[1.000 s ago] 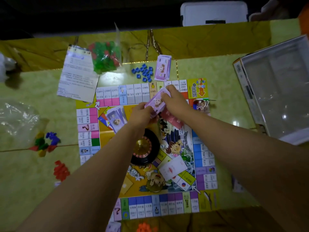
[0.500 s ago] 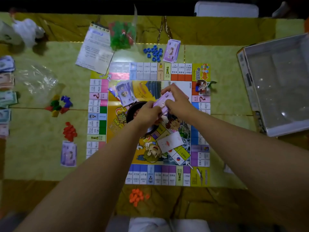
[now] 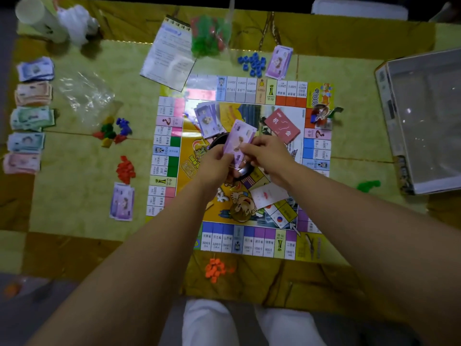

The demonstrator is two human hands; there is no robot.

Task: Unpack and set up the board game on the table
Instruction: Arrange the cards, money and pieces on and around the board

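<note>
The game board (image 3: pixel 164 156) lies flat in the middle of the table. Above its centre both hands hold a stack of purple play-money notes (image 3: pixel 240 141): my left hand (image 3: pixel 216 166) grips the lower left edge, my right hand (image 3: pixel 267 156) pinches the lower right. A black roulette wheel (image 3: pixel 218 143) is mostly hidden under my hands. Another purple stack (image 3: pixel 208 118) and a red card deck (image 3: pixel 282 126) lie on the board. Purple stacks also sit at the far side (image 3: pixel 279 61) and left (image 3: pixel 122 202) of the board.
Sorted money piles (image 3: pixel 32 96) line the left edge. Small piece heaps: blue (image 3: pixel 253 63), red (image 3: pixel 126 168), orange (image 3: pixel 215 269), green (image 3: pixel 368 186), mixed pawns (image 3: pixel 112 132). The rules sheet (image 3: pixel 169 53), a bag of green pieces (image 3: pixel 209 36) and the open box (image 3: pixel 424 116) are around.
My hands with the purple notes drew back from the board's far edge toward its centre. The view tilted down and widened, showing the left money piles and my lap.
</note>
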